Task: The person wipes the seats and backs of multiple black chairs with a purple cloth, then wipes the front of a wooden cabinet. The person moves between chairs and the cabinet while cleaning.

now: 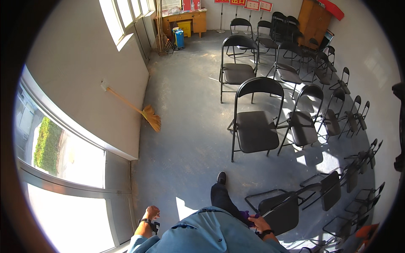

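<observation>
My right hand (260,223) grips a purple cloth (245,215) beside my thigh, and part of the cloth is hidden by the hand and my shirt. Close to that hand is the dark seat of a black metal folding chair (280,211). On the other side, my left hand (152,212) hangs over the floor with its fingers curled in and nothing seen in them. The nearest thing to it is the metal-framed glass door (118,205). Both wrists wear dark bands. One dark shoe (221,178) is forward on the grey floor (183,148).
Rows of black folding chairs, the nearest ahead being a padded chair (257,131), stand to my right. A straw broom (151,117) leans against the left wall. Far off are a wooden desk (199,23), a yellow bin (184,29), a blue container (179,38) and a wooden cabinet (311,23).
</observation>
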Available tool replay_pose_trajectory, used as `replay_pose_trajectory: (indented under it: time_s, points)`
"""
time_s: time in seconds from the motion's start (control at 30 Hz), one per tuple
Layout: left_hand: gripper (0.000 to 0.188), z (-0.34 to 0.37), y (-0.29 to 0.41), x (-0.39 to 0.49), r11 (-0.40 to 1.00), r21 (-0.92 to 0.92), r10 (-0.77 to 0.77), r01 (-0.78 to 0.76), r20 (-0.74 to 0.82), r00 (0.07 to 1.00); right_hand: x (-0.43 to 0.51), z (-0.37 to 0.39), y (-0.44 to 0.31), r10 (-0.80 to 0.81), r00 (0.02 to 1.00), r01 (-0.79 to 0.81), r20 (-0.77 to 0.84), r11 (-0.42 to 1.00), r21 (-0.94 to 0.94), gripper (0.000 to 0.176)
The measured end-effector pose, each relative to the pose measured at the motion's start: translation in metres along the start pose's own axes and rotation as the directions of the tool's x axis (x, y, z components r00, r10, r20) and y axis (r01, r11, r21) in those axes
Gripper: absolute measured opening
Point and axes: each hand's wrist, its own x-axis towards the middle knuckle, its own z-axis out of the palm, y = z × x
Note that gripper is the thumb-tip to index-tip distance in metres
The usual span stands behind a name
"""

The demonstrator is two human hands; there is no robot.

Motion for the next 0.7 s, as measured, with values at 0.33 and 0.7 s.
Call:
replay_pose_trajectory:
  time_s: [0.33, 0.7]
  points:
    - [0.014, -0.076, 0.196, 0.059, 0.992, -0.078, 0.081, -0.095, -0.163, 0.983, 0.098, 0.061, -0.300, -0.272, 0.948, 0.315, 0.165, 0.876, -0.365, 0.031]
    - [0.012, -0.134, 0.301, 0.245, 0.946, 0.208, 0.175, -0.248, 0.316, 0.932, 0.183, 0.127, -0.474, -0.377, 0.926, 0.302, -0.009, 0.757, -0.579, 0.029]
